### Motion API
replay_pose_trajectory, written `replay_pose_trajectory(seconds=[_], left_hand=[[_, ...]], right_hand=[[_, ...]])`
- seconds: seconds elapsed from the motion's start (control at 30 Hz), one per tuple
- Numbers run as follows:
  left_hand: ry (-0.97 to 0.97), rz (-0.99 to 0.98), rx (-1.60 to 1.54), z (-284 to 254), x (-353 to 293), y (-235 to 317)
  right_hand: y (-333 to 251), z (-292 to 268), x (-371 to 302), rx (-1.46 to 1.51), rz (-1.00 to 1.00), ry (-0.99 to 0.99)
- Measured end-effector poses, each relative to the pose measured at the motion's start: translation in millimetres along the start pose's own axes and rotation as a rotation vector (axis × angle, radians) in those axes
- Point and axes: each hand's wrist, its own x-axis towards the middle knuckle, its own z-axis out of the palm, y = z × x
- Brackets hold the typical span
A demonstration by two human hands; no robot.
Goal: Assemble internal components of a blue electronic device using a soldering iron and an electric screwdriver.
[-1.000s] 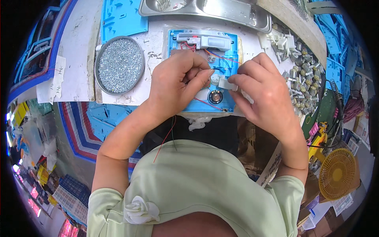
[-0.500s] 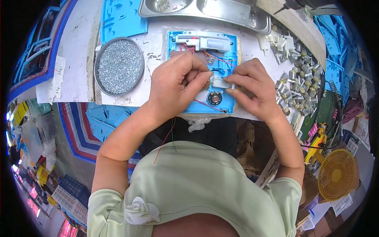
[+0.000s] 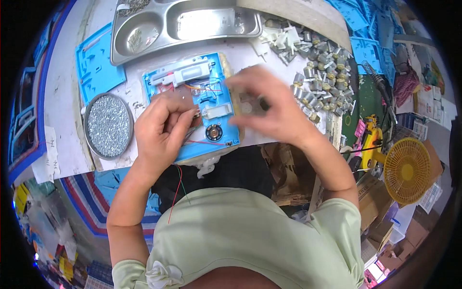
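A blue plastic housing [image 3: 226, 98] lies on the table, with a grey-white moulded part, wires and a round black speaker [image 3: 213, 132] in it. My left hand [image 3: 163, 127] rests over its left side. Thumb and forefinger are pinched at a small pale piece beside the translucent white block [image 3: 217, 112]; what they hold is too small to name. Thin red and green wires [image 3: 180, 185] hang below that hand. My right hand [image 3: 276, 108], smeared by motion, is just right of the housing, its thumb and fingers apart and nothing seen between them.
A round grey dish of small metal screws [image 3: 108, 125] stands at left, below another blue housing part [image 3: 98, 65]. A steel compartment tray [image 3: 163, 45] lies at the back. Small motors [image 3: 327, 72] and white plastic pieces [image 3: 284, 41] are heaped at right. A yellow fan [image 3: 408, 171] stands beyond.
My right hand has let go of the white block's right end and moved off to the right, opening. My left hand stays pinched at the block's left side. The whole view has shifted.
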Motion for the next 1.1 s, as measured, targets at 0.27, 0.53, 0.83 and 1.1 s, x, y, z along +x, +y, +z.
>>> replay_pose_trajectory(seconds=[0.27,0.53,0.83,1.1], left_hand=[[-0.031,0.106,0.01,0.6,3.2,-2.8],[-0.271,-0.162,-0.08,-0.4,49.9,54.2],[-0.533,-0.356,-0.561,21.2,85.5,67.5],[-0.781,-0.135,-0.548,64.5,143.1,66.9]], right_hand=[[50.8,-74.5,3.1,-1.241,0.346,0.137],[-29.7,-43.9,-3.8,-0.857,0.051,0.13],[-25.2,-3.4,-27.7,0.542,0.224,0.423],[-9.2,-22.9,-47.8,0.654,0.033,0.666]])
